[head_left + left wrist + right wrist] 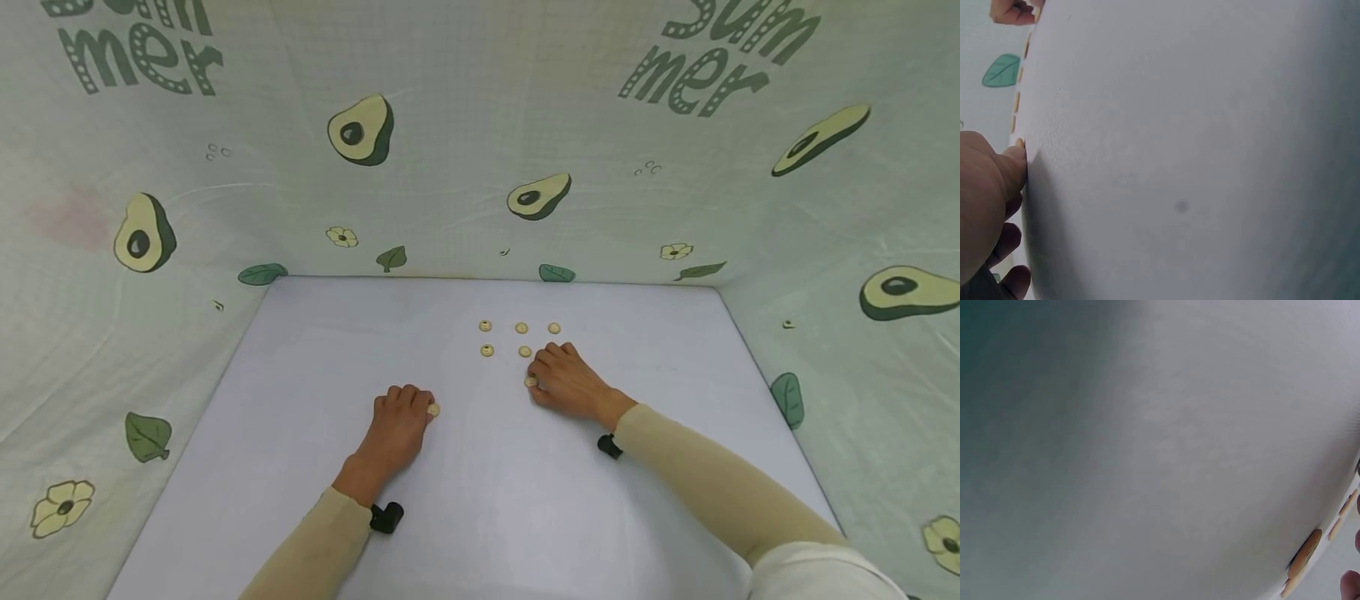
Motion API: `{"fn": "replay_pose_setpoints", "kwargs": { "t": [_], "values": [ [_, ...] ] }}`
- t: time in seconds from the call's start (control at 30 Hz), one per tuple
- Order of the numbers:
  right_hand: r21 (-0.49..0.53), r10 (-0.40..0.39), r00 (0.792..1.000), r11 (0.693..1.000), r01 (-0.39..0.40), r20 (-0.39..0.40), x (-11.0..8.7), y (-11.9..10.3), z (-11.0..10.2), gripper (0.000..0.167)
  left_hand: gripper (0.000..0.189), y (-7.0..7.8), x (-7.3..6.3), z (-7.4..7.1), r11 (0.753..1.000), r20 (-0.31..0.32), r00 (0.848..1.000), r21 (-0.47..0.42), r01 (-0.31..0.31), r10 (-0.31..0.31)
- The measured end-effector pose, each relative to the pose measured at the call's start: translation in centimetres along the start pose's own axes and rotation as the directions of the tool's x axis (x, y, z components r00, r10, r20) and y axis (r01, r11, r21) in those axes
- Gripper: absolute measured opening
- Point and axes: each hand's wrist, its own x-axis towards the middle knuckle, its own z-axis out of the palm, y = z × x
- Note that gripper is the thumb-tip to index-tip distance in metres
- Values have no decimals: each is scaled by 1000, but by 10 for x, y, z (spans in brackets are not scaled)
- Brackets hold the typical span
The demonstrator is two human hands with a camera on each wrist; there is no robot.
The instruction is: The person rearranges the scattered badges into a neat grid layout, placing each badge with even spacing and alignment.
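Small round wooden buttons are on a white table. My left hand (401, 421) is low over the table left of the group, its thumb and finger pinching a button (433, 409). In the left wrist view, the thumb lies against that button (1020, 143). Farther right, the curled fingers of my right hand (566, 383) hold another button (531, 381) at their tips. Just beyond it lie two rows of buttons, with one button (525, 351) close to the right fingers. The right wrist view catches only fingertips (1350, 585) and tilted buttons (1305, 553) at its edge.
The back row has three buttons (521, 327), and another button (487, 350) sits in front of its left end. A printed cloth (450, 225) with avocados and leaves rises behind and beside the white table (315, 350). Each wrist carries a small black camera (387, 517).
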Motion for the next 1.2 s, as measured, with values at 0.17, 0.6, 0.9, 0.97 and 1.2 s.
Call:
{"fn": "replay_pose_setpoints", "kwargs": {
  "t": [0.17, 0.6, 0.9, 0.97, 1.2],
  "values": [
    [9, 12, 1000, 1000, -12, -3, -1, 1, 1, 18, 20, -1, 1, 0, 1000, 0, 1000, -1, 0, 0],
    [1, 21, 1000, 1000, -21, -10, -3, 0, -1, 19, 18, 0, 3, 2, 996, 2, 999, 82, -36, 36],
    [-7, 3, 999, 1000, -3, -42, -3, 1, 0, 17, 15, 2, 7, 1, 996, -25, 998, 71, -47, 49],
    [-13, 5, 999, 1000, -6, -34, -3, 1, 0, 17, 13, 3, 11, -1, 996, -37, 997, 70, -63, 66],
    [-4, 13, 1000, 1000, -14, -26, -2, -1, 0, 15, 9, 13, 36, -11, 991, 11, 995, 86, -103, 103]
  ]
}}
